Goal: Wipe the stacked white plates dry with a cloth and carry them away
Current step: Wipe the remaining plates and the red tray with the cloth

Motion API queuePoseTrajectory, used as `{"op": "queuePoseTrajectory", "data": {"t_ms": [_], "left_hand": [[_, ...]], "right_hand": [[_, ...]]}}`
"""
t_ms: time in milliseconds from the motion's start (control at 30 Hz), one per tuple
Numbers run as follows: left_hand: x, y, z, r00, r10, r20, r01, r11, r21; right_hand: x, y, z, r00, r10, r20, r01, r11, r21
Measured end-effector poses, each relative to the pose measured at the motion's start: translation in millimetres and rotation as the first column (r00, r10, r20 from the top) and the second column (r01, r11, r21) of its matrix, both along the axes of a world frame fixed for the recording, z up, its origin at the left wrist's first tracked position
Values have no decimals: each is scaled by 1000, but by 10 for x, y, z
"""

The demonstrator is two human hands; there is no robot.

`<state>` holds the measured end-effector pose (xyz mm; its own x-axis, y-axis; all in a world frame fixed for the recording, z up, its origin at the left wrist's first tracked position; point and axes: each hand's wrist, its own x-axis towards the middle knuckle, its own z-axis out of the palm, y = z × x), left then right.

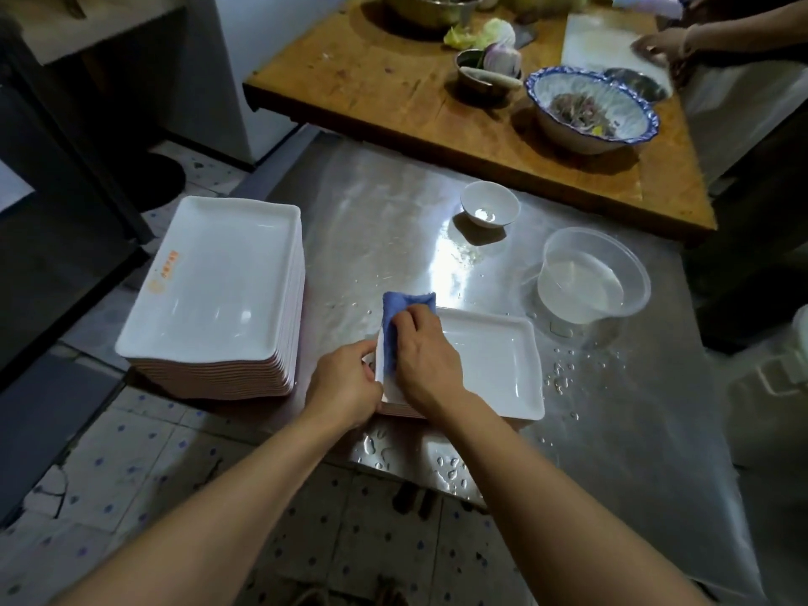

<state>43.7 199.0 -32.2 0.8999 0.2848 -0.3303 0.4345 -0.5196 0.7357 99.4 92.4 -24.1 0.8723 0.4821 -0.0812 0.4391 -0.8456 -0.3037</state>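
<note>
A tall stack of white rectangular plates (218,282) stands at the left edge of the wet steel table (384,238). In front of me lies a low stack of the same white plates (489,365). My left hand (345,382) grips the left rim of its top plate. My right hand (426,360) holds a blue cloth (400,312) and presses it on the plate's left end. The cloth hangs over the plate's far left corner.
A small white bowl (489,207) and a clear plastic tub of water (590,277) sit on the steel table behind the plates. Beyond is a wooden table (393,80) with a blue-rimmed bowl (590,111); another person's hand (656,45) works there. Water drops cover the near table edge.
</note>
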Motion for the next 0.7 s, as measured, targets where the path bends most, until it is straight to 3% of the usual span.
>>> {"op": "queuePoseTrajectory", "data": {"t_ms": [267,500,700], "left_hand": [[163,-79,-21,996,-43,-73,58,976,210],[196,-37,-132,997,-40,-68,54,972,229],[188,-38,-136,999,-24,-48,32,985,172]], "right_hand": [[79,-155,-52,993,55,108,-49,997,-56],[331,-934,-38,964,-163,209,228,911,-343],[237,-1097,34,979,-101,176,168,890,-424]]}}
